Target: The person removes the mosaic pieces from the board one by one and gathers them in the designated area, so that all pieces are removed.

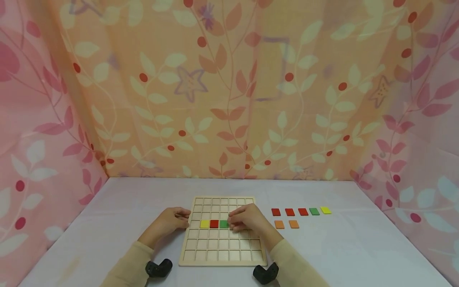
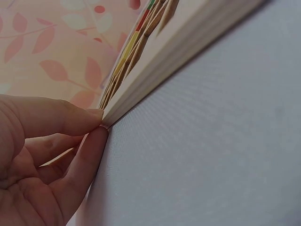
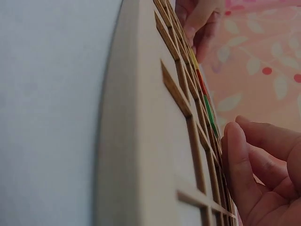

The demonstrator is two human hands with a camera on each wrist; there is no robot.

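Observation:
A light wooden grid board (image 1: 208,256) lies on the white table. One of its rows holds a yellow tile (image 1: 204,224), a red tile (image 1: 214,224) and a green tile (image 1: 224,224) side by side. My left hand (image 1: 168,223) is at the board's left side; in the left wrist view its thumb and a finger (image 2: 96,141) pinch the edge. Over the board, my right hand (image 1: 249,219) has its bent fingertips at the green tile's right side. Those fingers (image 3: 235,146) hide the neighbouring cell, and whether a tile is between them cannot be seen.
Right of the board lie loose tiles: several red ones (image 1: 289,212), a green one (image 1: 314,211), a yellow one (image 1: 325,210) and two orange ones (image 1: 279,225). Patterned cloth (image 1: 229,87) stands behind the table and at both sides. Black devices (image 1: 159,268) sit at both wrists.

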